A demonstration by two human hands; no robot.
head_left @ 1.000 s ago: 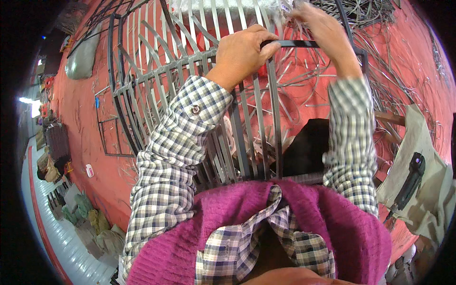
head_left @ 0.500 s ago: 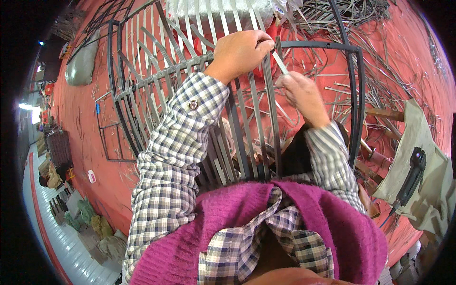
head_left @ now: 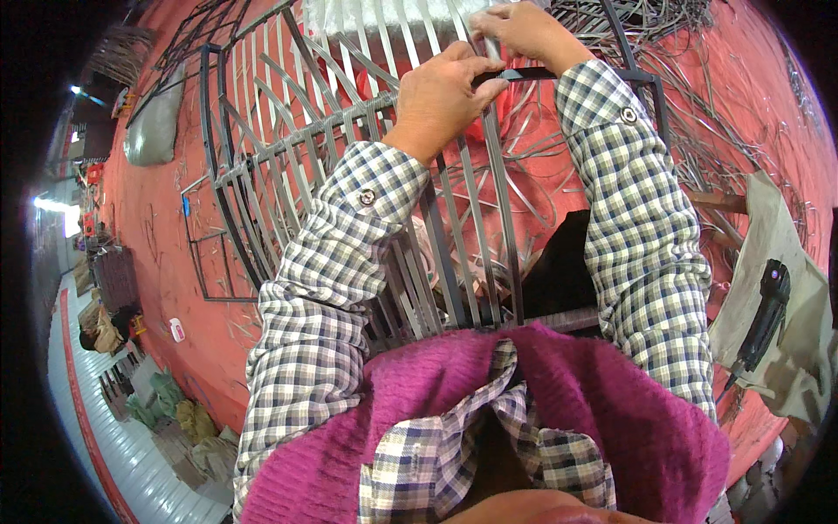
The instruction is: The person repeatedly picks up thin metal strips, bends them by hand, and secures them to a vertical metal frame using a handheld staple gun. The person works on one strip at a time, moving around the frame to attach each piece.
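A black metal frame (head_left: 648, 77) stands before me, strung with many flat grey strips (head_left: 499, 188) running away from me. My left hand (head_left: 441, 98) is closed at the crossbar, its thumb and forefinger pinching a strip against the bar. Just beyond the bar, my right hand (head_left: 531, 37) is bent over with curled fingers on a strip close to the left fingertips. Part of that strip is hidden by the fingers. Left of my hands, a grey wrapped band (head_left: 305, 131) binds the strips along the bar.
A white wrapped bundle (head_left: 371, 19) lies beyond the frame. Loose strips (head_left: 698, 105) are heaped on the red floor at right. A black handheld tool (head_left: 762, 314) rests on a pale cloth (head_left: 786, 236). Far left are a grey sack (head_left: 153, 131) and a smaller black frame (head_left: 214, 262).
My right hand has moved from the near side of the crossbar, where it held a strip end, up and over to the far side. My left hand stays at the bar.
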